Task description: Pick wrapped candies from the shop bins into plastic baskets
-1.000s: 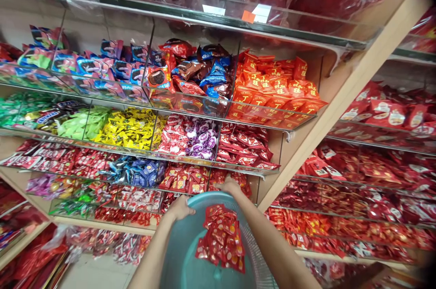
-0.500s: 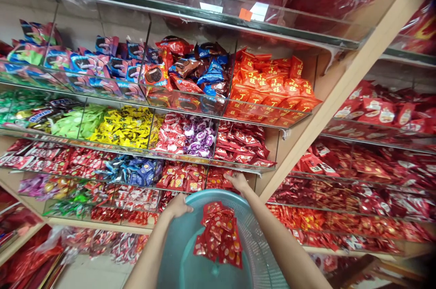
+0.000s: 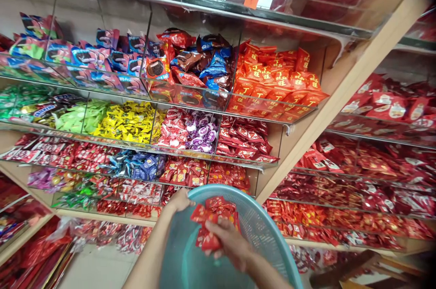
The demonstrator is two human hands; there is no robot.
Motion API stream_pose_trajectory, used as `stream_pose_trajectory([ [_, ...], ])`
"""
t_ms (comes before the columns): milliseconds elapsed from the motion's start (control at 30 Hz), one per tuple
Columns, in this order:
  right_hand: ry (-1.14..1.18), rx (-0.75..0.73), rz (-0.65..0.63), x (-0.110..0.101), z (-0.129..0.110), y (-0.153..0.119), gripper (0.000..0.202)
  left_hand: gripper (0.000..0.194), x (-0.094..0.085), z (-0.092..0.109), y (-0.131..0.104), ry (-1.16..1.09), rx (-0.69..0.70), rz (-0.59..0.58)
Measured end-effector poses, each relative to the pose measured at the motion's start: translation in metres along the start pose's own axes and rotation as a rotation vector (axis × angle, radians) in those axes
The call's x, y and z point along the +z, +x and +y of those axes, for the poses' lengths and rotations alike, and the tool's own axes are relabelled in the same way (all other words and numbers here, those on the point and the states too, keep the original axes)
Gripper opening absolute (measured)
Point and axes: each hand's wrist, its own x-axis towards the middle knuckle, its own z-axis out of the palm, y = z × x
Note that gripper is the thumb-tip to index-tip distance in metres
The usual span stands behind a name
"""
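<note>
A teal plastic basket (image 3: 285,246) with a perforated side is held below the shelves. My left hand (image 3: 180,201) is closed on its far left rim. Inside the basket, red candy packets (image 3: 220,203) lie in a small pile. Over that pile my right hand (image 3: 230,241) has its fingers around several red packets; which ones it grips and which lie beneath is partly hidden. Just beyond the rim, a shelf compartment holds similar red packets (image 3: 227,174).
Tiered shelves with clear dividers hold yellow sweets (image 3: 127,122), purple-wrapped sweets (image 3: 201,131) and orange-red packets (image 3: 279,75). A slanting wooden post (image 3: 306,130) separates the right-hand shelves. A dark wooden piece (image 3: 350,271) stands at the lower right.
My right hand has moved from the red packets' shelf compartment back into the basket, now with red packets in its fingers. My left hand stays on the rim.
</note>
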Motion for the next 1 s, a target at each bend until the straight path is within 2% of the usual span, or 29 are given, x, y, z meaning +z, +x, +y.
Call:
stream_pose_trajectory([
  [100, 0.084, 0.198, 0.022, 0.012, 0.063, 0.008, 0.040, 0.027, -0.001, 0.002, 0.000, -0.012, -0.020, -0.022],
  [167, 0.052, 0.316, 0.024, 0.015, 0.099, 0.020, 0.041, 0.027, -0.001, 0.003, 0.000, -0.010, -0.023, -0.027],
  [267, 0.087, 0.371, 0.166, 0.024, 0.127, 0.038, 0.032, 0.027, -0.001, 0.003, 0.000, -0.008, -0.020, -0.031],
  [400, 0.348, 0.401, 0.404, 0.051, 0.123, 0.053, 0.030, 0.026, -0.001, 0.004, -0.001, 0.005, -0.039, -0.020],
  [467, 0.462, 0.369, 0.462, 0.065, 0.116, 0.055, 0.030, 0.026, -0.002, 0.004, -0.001, 0.017, -0.047, -0.007],
  [600, 0.613, 0.262, 0.472, 0.079, 0.108, 0.054, 0.019, 0.026, -0.002, 0.004, 0.000, 0.033, -0.044, -0.004],
  [833, 0.772, 0.135, 0.522, 0.084, 0.103, 0.066, 0.025, 0.022, -0.001, 0.002, 0.001, 0.042, -0.013, -0.006],
  [1000, 0.859, 0.083, 0.484, 0.085, 0.099, 0.077, 0.017, 0.025, 0.000, -0.001, 0.003, 0.039, -0.013, 0.002],
])
